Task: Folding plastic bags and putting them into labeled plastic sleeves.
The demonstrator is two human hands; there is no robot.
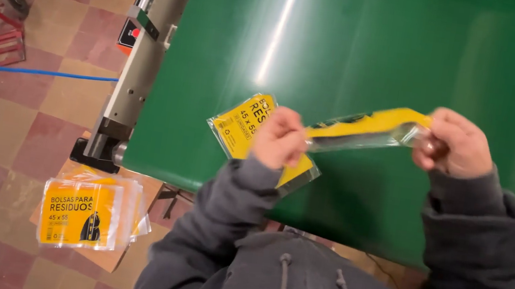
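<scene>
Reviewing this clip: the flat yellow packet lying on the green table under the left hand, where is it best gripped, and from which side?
Probably its far corner, coming from the left. The flat yellow packet lies flush on the green table, and the left hand covers its near end, so only the far, left part is free. The right hand pinches a second packet.

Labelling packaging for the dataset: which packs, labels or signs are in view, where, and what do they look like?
Flat pack: on the green table under the left hand; clear plastic, yellow card.
Held pack: between both hands, right hand at its far end; edge-on, yellow.
Stack of packs: lower left, on cardboard; yellow with black pictogram.
</scene>
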